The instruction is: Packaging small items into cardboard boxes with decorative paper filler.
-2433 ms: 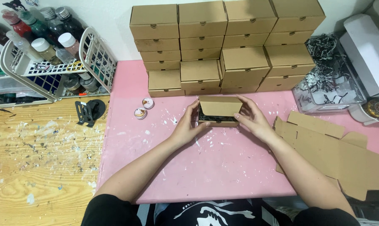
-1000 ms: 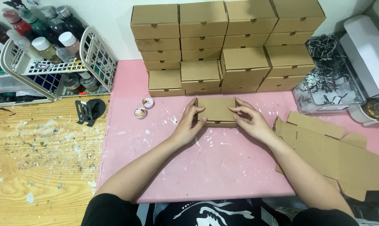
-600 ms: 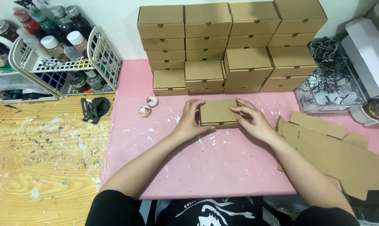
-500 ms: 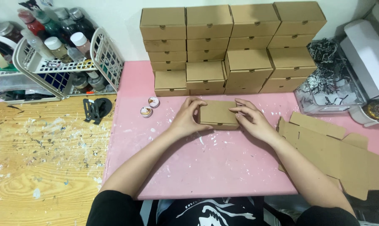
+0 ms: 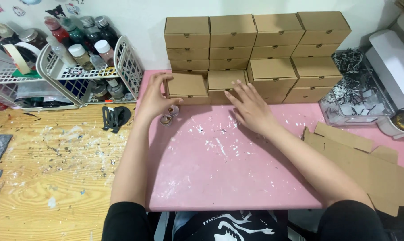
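My left hand [image 5: 153, 96] grips the left edge of a small closed brown cardboard box [image 5: 187, 85], which rests on top of the lowest left stack of matching boxes [image 5: 255, 49] at the back of the pink mat [image 5: 219, 169]. Hovering just right of it with spread, empty fingers is my right hand [image 5: 252, 108]; its fingertips almost touch the neighbouring box [image 5: 226, 79] in the front row. The stacked boxes stand several columns wide against the wall.
Flat unfolded cardboard blanks [image 5: 367, 160] lie on the right. A clear tub of shredded paper [image 5: 353, 93] stands behind them. A white wire basket of paint bottles [image 5: 83, 67] sits back left; two small round tins [image 5: 169, 115] and a black clip [image 5: 115, 118] lie near my left hand.
The box that both hands were closing in the middle of the mat has moved up and left onto the left stack. My right hand has let go of it.
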